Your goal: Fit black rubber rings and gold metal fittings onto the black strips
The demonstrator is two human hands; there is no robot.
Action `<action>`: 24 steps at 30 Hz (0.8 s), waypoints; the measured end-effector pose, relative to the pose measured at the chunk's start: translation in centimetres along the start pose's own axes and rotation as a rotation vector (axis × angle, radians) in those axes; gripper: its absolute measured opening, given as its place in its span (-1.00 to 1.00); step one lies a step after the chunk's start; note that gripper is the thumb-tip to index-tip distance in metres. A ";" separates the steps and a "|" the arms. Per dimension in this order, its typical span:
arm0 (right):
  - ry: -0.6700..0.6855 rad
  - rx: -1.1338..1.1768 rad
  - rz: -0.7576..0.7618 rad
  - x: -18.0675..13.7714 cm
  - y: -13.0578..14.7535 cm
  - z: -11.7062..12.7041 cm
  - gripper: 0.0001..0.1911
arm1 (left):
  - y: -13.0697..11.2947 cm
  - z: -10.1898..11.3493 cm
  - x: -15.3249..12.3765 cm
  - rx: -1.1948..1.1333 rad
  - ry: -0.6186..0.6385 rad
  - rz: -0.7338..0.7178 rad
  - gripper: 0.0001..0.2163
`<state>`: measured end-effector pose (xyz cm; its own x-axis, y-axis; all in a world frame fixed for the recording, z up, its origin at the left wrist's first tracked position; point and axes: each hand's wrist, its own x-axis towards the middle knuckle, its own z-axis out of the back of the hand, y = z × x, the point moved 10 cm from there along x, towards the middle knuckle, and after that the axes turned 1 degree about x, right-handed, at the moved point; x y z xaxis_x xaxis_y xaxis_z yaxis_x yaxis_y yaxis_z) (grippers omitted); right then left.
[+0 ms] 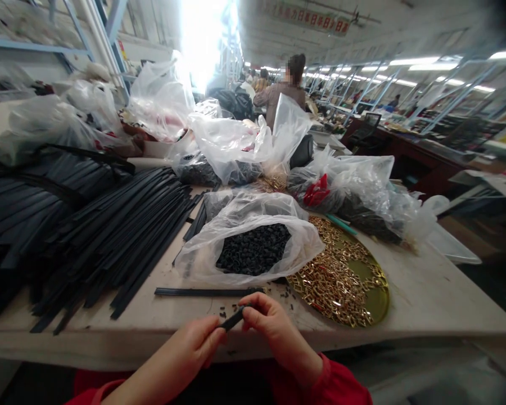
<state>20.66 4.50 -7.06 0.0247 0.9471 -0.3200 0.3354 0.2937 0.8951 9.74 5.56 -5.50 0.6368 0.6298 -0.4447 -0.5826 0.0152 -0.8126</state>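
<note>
My left hand [194, 343] and my right hand [274, 326] meet at the table's near edge, both pinched on a short black strap piece [233, 319] held between them. Just beyond lies one loose black strap [206, 292] flat on the table. An open clear bag of small black loops [253, 247] sits behind it. To the right stands a round gold tray [377, 304] heaped with gold metal buckles [337, 281].
A big pile of long black straps [80, 225] covers the table's left side. Several filled plastic bags [236, 146] crowd the back. A person [284, 90] stands beyond them, with rows of benches and lit racks behind. The table edge [109, 343] is close.
</note>
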 end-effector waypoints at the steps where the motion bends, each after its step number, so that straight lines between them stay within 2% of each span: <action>1: 0.011 0.029 -0.009 -0.1 -0.2 -0.5 -0.72 | -0.4 0.1 0.2 -0.002 -0.018 -0.030 -0.74; 5: 0.049 0.020 0.010 -0.3 -1.2 -1.9 -0.68 | -0.5 -0.5 1.1 -0.054 -0.002 -0.052 -0.74; 8: 0.025 -0.214 0.152 -0.5 0.7 0.1 -0.73 | 0.5 -0.4 1.6 -0.116 0.001 -0.008 -0.68; 10: -0.078 -0.511 0.265 -0.7 3.6 3.6 -0.77 | 0.8 -0.4 1.7 -0.183 0.020 0.012 -0.60; 12: -0.311 -0.993 0.345 -1.0 7.2 8.2 -0.81 | 0.8 -0.6 1.7 -0.243 0.047 0.029 -0.58; 14: -0.498 -1.627 0.298 -0.7 9.6 11.5 -0.83 | 0.3 -0.9 1.7 -0.275 0.052 0.033 -0.60; 15: -0.531 -1.716 0.267 -0.3 10.2 13.0 -0.85 | 0.1 -1.0 1.6 -0.275 0.048 0.039 -0.61; 18: -0.520 -1.833 0.225 1.0 10.3 15.1 -0.86 | -0.4 -1.9 1.4 -0.243 0.045 0.086 -0.70; 24: -0.507 -1.874 0.219 1.7 9.5 15.6 -0.84 | -0.7 -2.6 0.5 -0.177 0.064 0.085 -0.77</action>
<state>38.60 6.92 -3.96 0.2589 0.9621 0.0855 -0.9640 0.2629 -0.0391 11.78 3.80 -6.16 0.6232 0.5721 -0.5332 -0.5416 -0.1762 -0.8220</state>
